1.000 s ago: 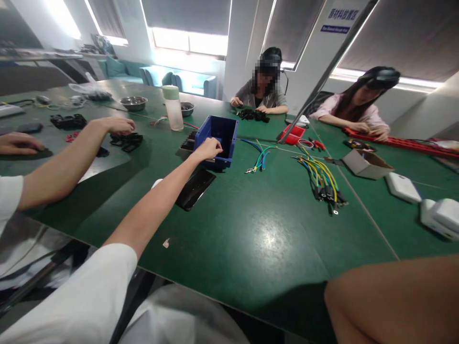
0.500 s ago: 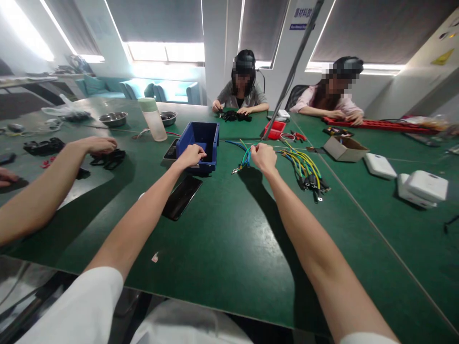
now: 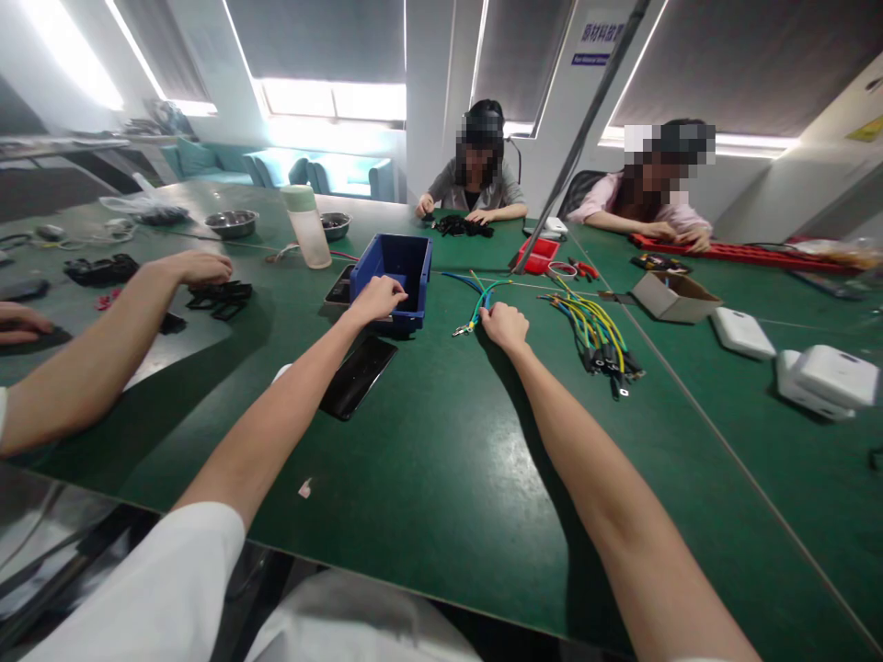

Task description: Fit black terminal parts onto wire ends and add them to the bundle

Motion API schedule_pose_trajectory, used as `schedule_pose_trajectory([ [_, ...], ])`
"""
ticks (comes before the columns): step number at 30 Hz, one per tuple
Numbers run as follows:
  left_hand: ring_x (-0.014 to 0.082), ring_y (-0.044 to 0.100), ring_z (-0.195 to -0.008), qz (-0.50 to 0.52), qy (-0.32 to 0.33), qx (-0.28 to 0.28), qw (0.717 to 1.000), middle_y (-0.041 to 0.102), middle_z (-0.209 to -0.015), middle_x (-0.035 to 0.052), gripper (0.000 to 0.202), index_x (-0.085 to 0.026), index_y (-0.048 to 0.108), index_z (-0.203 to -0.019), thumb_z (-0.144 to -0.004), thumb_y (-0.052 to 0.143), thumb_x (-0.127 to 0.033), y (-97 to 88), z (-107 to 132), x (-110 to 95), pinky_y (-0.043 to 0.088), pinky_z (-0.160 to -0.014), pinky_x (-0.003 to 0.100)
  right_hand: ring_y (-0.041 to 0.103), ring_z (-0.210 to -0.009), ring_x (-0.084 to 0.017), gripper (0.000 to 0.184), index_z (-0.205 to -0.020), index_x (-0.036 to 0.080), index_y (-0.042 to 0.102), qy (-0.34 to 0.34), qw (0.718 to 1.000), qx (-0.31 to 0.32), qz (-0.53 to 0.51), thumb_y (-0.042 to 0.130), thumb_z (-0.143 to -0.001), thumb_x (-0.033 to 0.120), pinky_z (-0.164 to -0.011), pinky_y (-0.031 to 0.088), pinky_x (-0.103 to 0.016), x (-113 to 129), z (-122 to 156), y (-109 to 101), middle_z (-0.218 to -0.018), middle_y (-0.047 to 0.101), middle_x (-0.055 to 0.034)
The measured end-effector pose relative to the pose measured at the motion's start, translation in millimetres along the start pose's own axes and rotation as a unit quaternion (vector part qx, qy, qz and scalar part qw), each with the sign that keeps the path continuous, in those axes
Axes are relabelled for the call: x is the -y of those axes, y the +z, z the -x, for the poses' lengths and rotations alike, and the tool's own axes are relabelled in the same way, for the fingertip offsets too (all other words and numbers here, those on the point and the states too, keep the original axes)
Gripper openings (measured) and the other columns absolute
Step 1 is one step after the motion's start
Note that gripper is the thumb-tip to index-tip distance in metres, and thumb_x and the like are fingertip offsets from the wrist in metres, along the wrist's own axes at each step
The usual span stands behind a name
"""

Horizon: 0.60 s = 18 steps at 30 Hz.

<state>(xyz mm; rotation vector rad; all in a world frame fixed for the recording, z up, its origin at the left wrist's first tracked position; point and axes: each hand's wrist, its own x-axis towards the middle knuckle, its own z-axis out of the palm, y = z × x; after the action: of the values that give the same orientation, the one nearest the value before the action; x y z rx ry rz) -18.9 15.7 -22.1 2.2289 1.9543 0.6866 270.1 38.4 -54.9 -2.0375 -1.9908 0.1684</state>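
At the near edge of the blue bin (image 3: 398,319), my left hand (image 3: 378,299) dips its bent fingers over the bin's front. Thumb and fingertips are pinched close together; what lies between them, if anything, is too small to make out. My right hand (image 3: 505,325) rests low over the table with curled fingers against a few blue and green cables (image 3: 487,292). Its fingertips appear closed on a cable there, partly hidden by the hand. Metal lugs (image 3: 461,331) show on the cable ends, left of this hand. To its right lies a bundle of yellow-green cables (image 3: 594,322) with black-sleeved lug ends.
A black phone (image 3: 359,377) lies below the bin, with a small scale (image 3: 338,287) and a bottle (image 3: 307,228) behind. The red tray (image 3: 538,256), open carton (image 3: 672,296) and white boxes (image 3: 828,379) stand right. A neighbour's hand (image 3: 200,268) works among black parts at left.
My right hand has drawn slightly nearer to me, uncovering more of the green and blue cables. My left hand stays at the bin's front. The whole view has shifted a little.
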Motion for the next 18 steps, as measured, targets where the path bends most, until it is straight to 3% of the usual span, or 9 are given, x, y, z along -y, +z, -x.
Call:
schedule_pose_trajectory([
  [8,0.0209,0.068,-0.087,0.014,0.025,-0.015,0.999,0.075,-0.092,0.0082,0.020,-0.017,0.077,-0.092,-0.083,0.062,-0.027,2.7,-2,5,0.050,-0.087,0.029,0.063,-0.109,-0.036,0.045,-0.104,0.014,0.070,0.032,0.996,0.022,-0.081,0.046,-0.092,0.050,-0.089,0.047,-0.046,-9,-14,2,-0.114,0.066,-0.0237],
  [14,0.0194,0.068,-0.086,0.047,0.009,-0.005,0.999,0.075,-0.092,0.0078,0.019,-0.015,0.077,-0.092,-0.076,0.067,-0.020,-0.1,-1,1,0.051,-0.089,0.029,0.067,-0.083,-0.025,0.043,-0.074,0.017,0.070,0.010,0.985,0.029,-0.168,0.044,-0.092,0.046,-0.077,0.047,-0.032,-25,-18,3,-0.081,0.072,-0.0124],
  [18,0.0191,0.068,-0.086,0.065,0.002,-0.001,0.998,0.075,-0.090,0.0072,0.018,-0.015,0.077,-0.090,-0.074,0.070,-0.018,-1.4,-1,1,0.052,-0.087,0.029,0.065,-0.071,-0.019,0.040,-0.074,0.016,0.068,-0.011,0.974,0.008,-0.225,0.045,-0.091,0.044,-0.068,0.044,-0.025,-32,-14,5,-0.074,0.072,-0.0089],
])
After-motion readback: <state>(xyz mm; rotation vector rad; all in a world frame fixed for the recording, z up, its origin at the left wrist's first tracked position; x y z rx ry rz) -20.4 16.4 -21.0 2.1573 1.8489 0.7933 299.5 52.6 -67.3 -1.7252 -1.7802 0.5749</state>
